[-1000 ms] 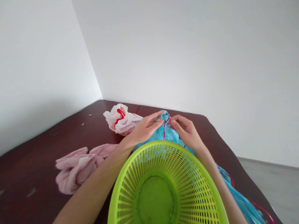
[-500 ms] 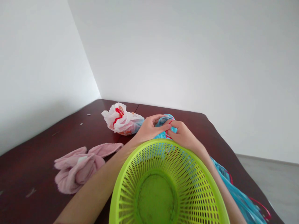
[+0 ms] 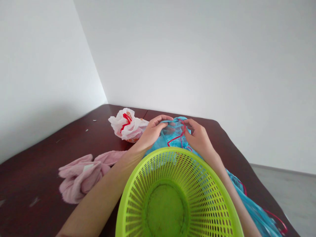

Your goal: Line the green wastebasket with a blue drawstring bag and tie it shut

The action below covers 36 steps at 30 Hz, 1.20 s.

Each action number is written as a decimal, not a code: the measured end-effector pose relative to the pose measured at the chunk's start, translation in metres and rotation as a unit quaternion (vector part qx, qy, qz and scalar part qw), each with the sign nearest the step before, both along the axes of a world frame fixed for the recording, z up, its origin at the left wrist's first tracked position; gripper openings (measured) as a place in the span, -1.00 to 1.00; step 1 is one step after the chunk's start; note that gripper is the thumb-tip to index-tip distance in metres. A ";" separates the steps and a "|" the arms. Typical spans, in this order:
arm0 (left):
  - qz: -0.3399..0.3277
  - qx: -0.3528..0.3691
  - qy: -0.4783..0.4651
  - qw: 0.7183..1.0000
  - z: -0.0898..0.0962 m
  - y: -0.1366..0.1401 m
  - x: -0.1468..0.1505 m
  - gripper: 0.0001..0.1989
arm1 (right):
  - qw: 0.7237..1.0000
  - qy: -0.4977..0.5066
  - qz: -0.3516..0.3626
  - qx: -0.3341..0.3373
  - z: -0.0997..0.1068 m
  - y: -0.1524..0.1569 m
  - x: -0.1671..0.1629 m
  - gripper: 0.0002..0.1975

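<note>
Behind a lime-green perforated plastic basket [image 3: 177, 197], both my hands grip the top edge of a blue plastic bag [image 3: 172, 135] with a thin red drawstring [image 3: 181, 138]. My left hand [image 3: 151, 133] pinches the bag's left rim. On the right rim, my right hand [image 3: 199, 140] holds the plastic by the red string. The mouth of the bag is stretched between them. More blue plastic trails along the table to the lower right [image 3: 256, 214].
A white plastic bag with red print [image 3: 125, 126] lies just left of my left hand. A crumpled pink cloth [image 3: 81, 177] lies on the dark brown table [image 3: 37, 164] at the left. White walls meet at the far corner; grey floor shows at the right.
My hands were pinched close together on the bag's neck; now they have moved apart and the bag's mouth is spread wider between them.
</note>
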<state>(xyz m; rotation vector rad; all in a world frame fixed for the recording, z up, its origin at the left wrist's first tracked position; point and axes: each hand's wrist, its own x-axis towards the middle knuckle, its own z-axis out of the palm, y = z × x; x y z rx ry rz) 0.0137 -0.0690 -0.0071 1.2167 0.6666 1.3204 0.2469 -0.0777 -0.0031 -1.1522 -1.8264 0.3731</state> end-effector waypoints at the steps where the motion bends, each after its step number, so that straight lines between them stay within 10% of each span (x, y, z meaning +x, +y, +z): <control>1: -0.026 -0.020 -0.020 0.999 0.000 -0.002 0.000 -0.70 | 1.000 0.006 0.004 0.004 -0.001 0.000 -0.001 -0.70; 10: 0.020 0.072 0.168 0.983 -0.004 -0.006 -0.001 -0.30 | 0.984 -0.097 0.130 0.074 -0.006 -0.001 -0.001 -0.48; 17: 0.061 0.110 0.229 0.965 -0.004 0.006 -0.005 -0.62 | 0.980 -0.131 0.148 0.035 0.000 -0.003 0.000 -0.50; 24: 0.088 0.076 0.189 0.975 0.007 0.006 -0.028 -0.60 | 0.998 -0.062 -0.033 0.011 0.008 0.000 0.009 -0.61; 30: 0.040 0.051 0.153 0.986 0.027 -0.002 -0.056 -0.63 | 0.951 -0.191 -0.243 -0.023 0.006 0.006 0.033 -0.56; 36: 0.001 -0.050 -0.038 0.998 0.034 0.000 -0.061 -0.61 | 0.961 -0.206 -0.172 -0.072 0.006 0.005 0.050 -0.70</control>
